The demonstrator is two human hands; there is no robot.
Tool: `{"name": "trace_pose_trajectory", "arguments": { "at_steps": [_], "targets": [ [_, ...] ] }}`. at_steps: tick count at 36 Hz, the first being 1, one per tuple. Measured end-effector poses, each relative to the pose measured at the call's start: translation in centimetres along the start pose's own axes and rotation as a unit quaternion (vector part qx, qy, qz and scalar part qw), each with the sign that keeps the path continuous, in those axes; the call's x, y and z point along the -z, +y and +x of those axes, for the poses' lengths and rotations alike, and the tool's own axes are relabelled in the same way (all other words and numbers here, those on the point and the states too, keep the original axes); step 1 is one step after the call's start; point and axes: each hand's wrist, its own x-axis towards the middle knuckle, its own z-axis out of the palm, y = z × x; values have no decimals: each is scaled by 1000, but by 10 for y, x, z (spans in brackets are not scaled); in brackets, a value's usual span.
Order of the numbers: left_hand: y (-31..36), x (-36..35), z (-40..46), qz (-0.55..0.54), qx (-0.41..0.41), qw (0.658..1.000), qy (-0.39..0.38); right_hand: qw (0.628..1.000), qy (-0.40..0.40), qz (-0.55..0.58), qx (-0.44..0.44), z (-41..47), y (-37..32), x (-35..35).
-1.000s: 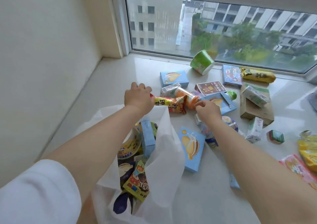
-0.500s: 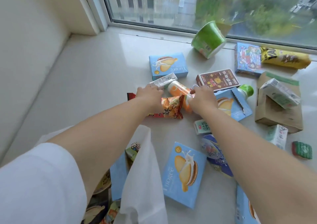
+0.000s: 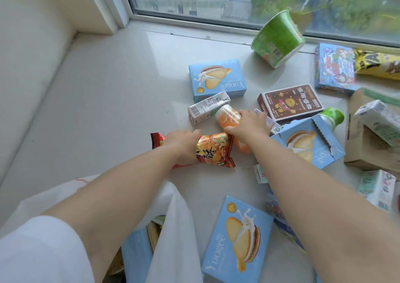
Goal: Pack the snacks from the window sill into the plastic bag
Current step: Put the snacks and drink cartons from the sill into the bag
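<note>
Sill (image 3: 108,113): wide pale ledge under the window, with many snacks spread over its right half.
Plastic bag (image 3: 175,235): white and thin, at the near edge between the two arms; its mouth is open and some packs are already inside. A second ago the left hand was at the bag rim; now the bag stands alone.
Blue biscuit boxes: one lies just beside the bag (image 3: 236,239), one far behind the hands (image 3: 216,80), and one torn open under the right forearm (image 3: 307,144).
Green cup (image 3: 278,38): tilted near the window frame, well apart from the hands.
Brown box (image 3: 290,103): flat, just behind the right hand.
Left hand (image 3: 184,144): it has moved forward from the bag and now closes its fingers around the orange-red snack packet (image 3: 214,150), which is still on the sill.
Right hand (image 3: 249,126): it grips the orange bottle (image 3: 229,118), which lies beside a small white carton (image 3: 207,107).
Change: both hands went from reaching to grasping in this last second.
Meaning for the task: I think two snacks are ready to be lifted and carried back to the bag; many others still wait.
</note>
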Motion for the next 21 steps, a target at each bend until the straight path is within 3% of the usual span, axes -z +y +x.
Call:
{"name": "trace_pose_trajectory", "arguments": {
  "at_steps": [9,12,17,21],
  "targets": [
    [3,-15,-25,61,25,997,31,972,-87,163,-143,-27,4,-5],
    [-4,-8,-26,66,55,995,46,967,-72,197,-145,-30,16,-6],
    [-15,22,-23,4,117,988,97,989,7,101,-108,-39,22,-8],
    [-6,37,-9,-15,106,987,123,994,77,14,-71,-40,32,-6]
  ]
}}
